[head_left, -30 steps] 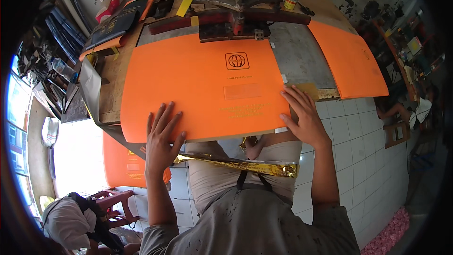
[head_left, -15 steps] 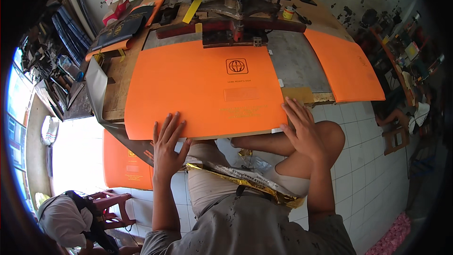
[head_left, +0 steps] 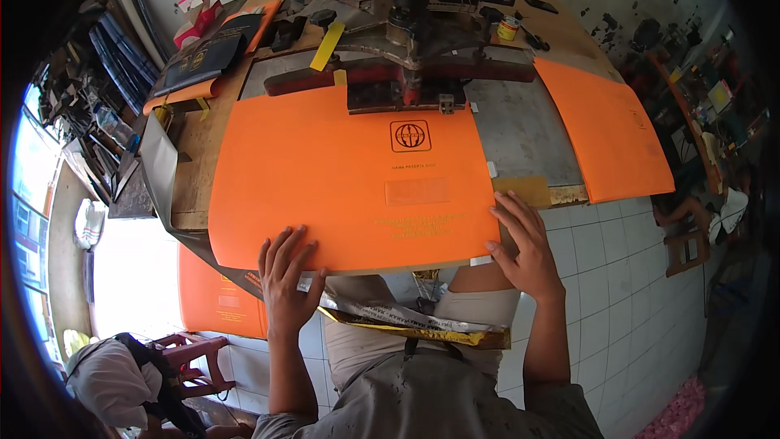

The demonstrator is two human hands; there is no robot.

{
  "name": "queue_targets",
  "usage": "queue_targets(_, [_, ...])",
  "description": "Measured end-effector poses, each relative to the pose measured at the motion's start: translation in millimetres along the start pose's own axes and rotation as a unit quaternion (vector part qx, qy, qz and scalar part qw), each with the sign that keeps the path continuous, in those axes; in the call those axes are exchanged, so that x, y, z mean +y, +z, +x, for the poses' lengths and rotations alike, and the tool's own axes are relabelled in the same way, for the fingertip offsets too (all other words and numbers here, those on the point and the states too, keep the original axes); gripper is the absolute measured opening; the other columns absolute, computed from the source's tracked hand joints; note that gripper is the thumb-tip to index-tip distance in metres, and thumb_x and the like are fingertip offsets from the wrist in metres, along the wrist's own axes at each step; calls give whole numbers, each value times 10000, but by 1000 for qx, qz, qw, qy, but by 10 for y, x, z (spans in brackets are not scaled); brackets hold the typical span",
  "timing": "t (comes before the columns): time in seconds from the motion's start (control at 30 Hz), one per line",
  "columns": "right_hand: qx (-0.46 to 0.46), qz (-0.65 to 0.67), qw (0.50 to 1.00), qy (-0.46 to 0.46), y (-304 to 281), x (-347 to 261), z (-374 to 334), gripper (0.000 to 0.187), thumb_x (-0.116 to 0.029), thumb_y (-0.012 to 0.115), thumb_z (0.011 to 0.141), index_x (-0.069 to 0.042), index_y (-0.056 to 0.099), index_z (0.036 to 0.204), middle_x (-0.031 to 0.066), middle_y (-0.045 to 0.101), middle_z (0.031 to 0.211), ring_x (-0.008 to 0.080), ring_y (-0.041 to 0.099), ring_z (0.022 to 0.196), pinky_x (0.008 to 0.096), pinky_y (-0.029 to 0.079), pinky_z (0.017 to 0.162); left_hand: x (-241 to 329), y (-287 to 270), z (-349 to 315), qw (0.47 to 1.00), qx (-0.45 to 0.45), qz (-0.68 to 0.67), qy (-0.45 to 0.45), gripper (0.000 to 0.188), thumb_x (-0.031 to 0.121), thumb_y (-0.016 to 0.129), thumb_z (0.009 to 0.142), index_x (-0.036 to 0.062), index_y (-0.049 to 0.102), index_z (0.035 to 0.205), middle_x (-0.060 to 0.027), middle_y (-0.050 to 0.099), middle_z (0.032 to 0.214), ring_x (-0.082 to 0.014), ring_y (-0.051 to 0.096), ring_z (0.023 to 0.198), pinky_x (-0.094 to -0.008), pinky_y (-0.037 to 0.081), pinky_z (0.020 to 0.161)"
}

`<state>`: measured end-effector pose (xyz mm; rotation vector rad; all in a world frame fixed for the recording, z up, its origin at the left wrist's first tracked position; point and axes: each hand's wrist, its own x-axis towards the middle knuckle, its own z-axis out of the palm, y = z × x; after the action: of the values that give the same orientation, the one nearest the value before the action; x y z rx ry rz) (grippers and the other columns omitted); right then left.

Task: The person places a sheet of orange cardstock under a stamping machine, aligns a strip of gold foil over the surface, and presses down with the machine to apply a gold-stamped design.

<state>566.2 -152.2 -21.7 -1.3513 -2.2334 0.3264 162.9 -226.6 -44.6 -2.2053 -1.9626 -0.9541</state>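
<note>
A large orange cover sheet [head_left: 325, 171] lies flat on the metal bed of a press [head_left: 406, 73], its far edge under the press head. It bears a dark round emblem, a clear rectangular patch and lines of gold lettering. My left hand [head_left: 288, 284] rests its spread fingers on the near edge of the sheet, left of the middle. At the near right corner, my right hand [head_left: 526, 256] touches the side edge, fingers apart and thumb by the corner. A strip of gold and silver foil [head_left: 422, 325] lies across my lap.
More orange covers [head_left: 605, 130] lie at the right of the bench, with a small can [head_left: 508, 28] behind. Dark folders [head_left: 207, 53] are stacked at the left. Lower left are hanging orange covers [head_left: 219, 293], a red stool [head_left: 191, 362] and another person [head_left: 118, 382].
The bench and sheet now sit lower in the picture. My bent right leg has come down from its raised, crossed position. Both hands stay at the sheet's near edge and corner.
</note>
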Motion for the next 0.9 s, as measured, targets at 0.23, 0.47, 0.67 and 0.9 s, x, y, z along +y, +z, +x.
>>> queue_targets(0.23, [-33, -12, 999, -3, -39, 38, 97, 611, -259, 759, 955, -62, 578, 1505, 119, 462, 1648, 353, 403, 1540, 569, 307, 1261, -77, -10, 193, 1000, -11, -18, -22, 309, 223, 795, 855, 101, 761, 1137, -79, 682, 1377, -312, 585, 1350, -532, 356, 1208])
queue_targets(0.47, [-47, -15, 999, 5, -38, 90, 122, 639, -280, 781, 924, -71, 593, 1497, 124, 484, 1638, 361, 412, 1534, 567, 313, 1246, -70, -48, 377, 999, -32, 4, -38, 448, 271, 772, 861, 86, 724, 1266, -145, 614, 1497, -381, 514, 1448, -558, 297, 1248])
queue_targets(0.67, [-52, -16, 999, 8, -12, 127, 132, 637, -328, 768, 933, -76, 600, 1494, 129, 495, 1629, 380, 420, 1527, 579, 316, 1231, -104, -36, 374, 997, -68, -3, -47, 506, 269, 768, 870, 80, 705, 1334, -176, 565, 1564, -409, 459, 1505, -573, 282, 1256])
queue_targets(0.9, [-60, -11, 998, 16, 9, 156, 125, 635, -368, 761, 933, -84, 614, 1482, 134, 506, 1621, 386, 425, 1526, 603, 316, 1217, -94, -46, 403, 994, -82, -8, -66, 499, 264, 764, 879, 86, 706, 1341, -180, 567, 1564, -420, 455, 1510, -574, 280, 1258])
